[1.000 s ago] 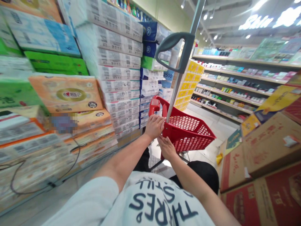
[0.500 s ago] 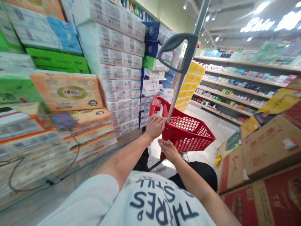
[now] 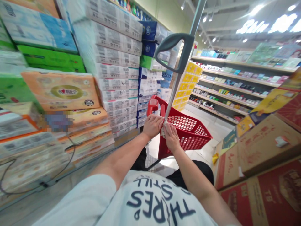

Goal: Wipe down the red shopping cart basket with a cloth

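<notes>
Two bare hands meet at the near end of a red cart [image 3: 188, 133] in a shop aisle, at the foot of a metal pole [image 3: 172, 98] fitted with a grey loop handle [image 3: 185, 55]. The left hand [image 3: 152, 125] bends its fingers over the cart's edge just beside the pole, seemingly gripping it, though the palm is hidden. The right hand [image 3: 172, 138], fingers nearly straight and close together, pins a crumpled white cloth [image 3: 163, 133] against the cart by the pole. The cart stands on the pale floor [image 3: 215, 124] before the person's knees [image 3: 203, 171], between stacked tissue packs [image 3: 64, 91] and cardboard boxes [image 3: 265, 138], with stocked shelves [image 3: 240, 78] beyond. The step in hand appears to be working the cloth over this corner; the next move seems to call for a steady left hand and even pressure from the right
</notes>
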A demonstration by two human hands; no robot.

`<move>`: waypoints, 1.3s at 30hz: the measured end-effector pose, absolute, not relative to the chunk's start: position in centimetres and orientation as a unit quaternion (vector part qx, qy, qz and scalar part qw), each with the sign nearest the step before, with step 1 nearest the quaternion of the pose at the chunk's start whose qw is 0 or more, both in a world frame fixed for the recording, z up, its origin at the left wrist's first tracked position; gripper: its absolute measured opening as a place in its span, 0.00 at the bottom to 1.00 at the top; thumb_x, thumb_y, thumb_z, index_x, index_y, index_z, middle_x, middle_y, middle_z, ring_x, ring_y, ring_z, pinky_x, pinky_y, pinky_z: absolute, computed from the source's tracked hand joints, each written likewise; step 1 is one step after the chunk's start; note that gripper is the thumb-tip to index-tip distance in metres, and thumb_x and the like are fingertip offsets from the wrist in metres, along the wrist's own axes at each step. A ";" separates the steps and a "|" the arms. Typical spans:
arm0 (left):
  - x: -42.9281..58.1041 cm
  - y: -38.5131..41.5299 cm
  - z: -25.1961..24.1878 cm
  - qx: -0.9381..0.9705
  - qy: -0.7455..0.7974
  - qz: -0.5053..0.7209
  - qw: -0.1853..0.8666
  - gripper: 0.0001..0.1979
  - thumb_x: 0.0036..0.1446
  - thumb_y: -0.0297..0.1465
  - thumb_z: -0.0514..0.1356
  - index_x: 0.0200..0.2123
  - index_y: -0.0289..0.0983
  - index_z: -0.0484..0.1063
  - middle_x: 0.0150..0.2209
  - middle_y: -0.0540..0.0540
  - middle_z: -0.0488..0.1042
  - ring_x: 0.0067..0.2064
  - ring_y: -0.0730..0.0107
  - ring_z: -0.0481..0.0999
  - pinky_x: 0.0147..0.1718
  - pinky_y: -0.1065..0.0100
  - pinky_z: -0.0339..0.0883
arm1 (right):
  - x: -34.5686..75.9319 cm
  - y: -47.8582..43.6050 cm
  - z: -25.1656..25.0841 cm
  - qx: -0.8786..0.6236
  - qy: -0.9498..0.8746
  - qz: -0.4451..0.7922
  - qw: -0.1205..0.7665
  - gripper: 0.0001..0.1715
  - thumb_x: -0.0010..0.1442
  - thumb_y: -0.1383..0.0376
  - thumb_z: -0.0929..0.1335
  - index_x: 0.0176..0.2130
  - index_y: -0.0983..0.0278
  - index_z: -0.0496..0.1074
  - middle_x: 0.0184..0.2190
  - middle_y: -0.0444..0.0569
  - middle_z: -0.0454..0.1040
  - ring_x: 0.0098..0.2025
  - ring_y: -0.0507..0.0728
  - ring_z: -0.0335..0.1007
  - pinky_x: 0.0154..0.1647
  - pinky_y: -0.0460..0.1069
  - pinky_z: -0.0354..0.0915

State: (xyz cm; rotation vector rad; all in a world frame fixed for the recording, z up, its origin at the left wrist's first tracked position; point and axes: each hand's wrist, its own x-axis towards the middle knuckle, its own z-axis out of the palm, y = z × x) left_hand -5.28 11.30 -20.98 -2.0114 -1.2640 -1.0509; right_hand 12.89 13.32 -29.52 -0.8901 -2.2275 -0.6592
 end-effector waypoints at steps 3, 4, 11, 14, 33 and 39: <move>-5.2 11.5 -21.0 -0.743 -0.477 -0.381 0.276 0.18 0.66 0.33 0.49 0.54 0.39 0.69 0.51 0.45 0.75 0.53 0.61 0.69 0.58 0.55 0.55 | 12.0 13.2 -30.1 -0.369 -0.834 -0.234 0.338 0.39 0.62 0.75 0.56 0.68 0.62 0.41 0.69 0.54 0.45 0.70 0.62 0.39 0.67 0.61 0.51; -5.2 11.6 -21.1 -0.742 -0.479 -0.376 0.280 0.18 0.66 0.33 0.49 0.55 0.39 0.69 0.51 0.45 0.74 0.54 0.60 0.69 0.59 0.55 0.55 | 11.7 13.3 -30.1 -0.375 -0.831 -0.229 0.341 0.40 0.62 0.75 0.56 0.69 0.62 0.37 0.69 0.54 0.42 0.70 0.62 0.37 0.66 0.61 0.51; -5.6 11.8 -21.2 -0.747 -0.478 -0.351 0.301 0.24 0.65 0.39 0.49 0.61 0.37 0.62 0.61 0.42 0.64 0.63 0.54 0.60 0.60 0.53 0.52 | 10.2 13.9 -27.8 -0.416 -0.786 -0.239 0.389 0.39 0.65 0.70 0.57 0.69 0.68 0.36 0.70 0.60 0.33 0.71 0.65 0.30 0.67 0.63 0.48; -5.6 11.6 -21.2 -0.757 -0.477 -0.336 0.296 0.28 0.65 0.41 0.48 0.64 0.35 0.55 0.65 0.41 0.56 0.67 0.53 0.52 0.62 0.53 0.49 | 10.1 13.4 -28.1 -0.410 -0.801 -0.237 0.366 0.37 0.65 0.69 0.59 0.68 0.68 0.41 0.70 0.60 0.37 0.71 0.65 0.32 0.67 0.63 0.48; -5.4 11.3 -21.3 -0.755 -0.478 -0.344 0.287 0.27 0.64 0.40 0.49 0.63 0.34 0.57 0.62 0.39 0.62 0.64 0.52 0.59 0.61 0.52 0.50 | 9.9 12.8 -27.6 -0.373 -0.792 -0.276 0.397 0.36 0.66 0.63 0.60 0.68 0.69 0.44 0.69 0.60 0.41 0.71 0.64 0.32 0.67 0.60 0.49; -5.3 11.1 -21.2 -0.751 -0.482 -0.346 0.290 0.25 0.64 0.37 0.49 0.63 0.34 0.58 0.62 0.41 0.63 0.63 0.54 0.60 0.61 0.53 0.51 | 10.3 12.5 -28.4 -0.386 -0.798 -0.255 0.386 0.39 0.66 0.63 0.59 0.69 0.65 0.37 0.70 0.58 0.39 0.71 0.64 0.32 0.66 0.62 0.50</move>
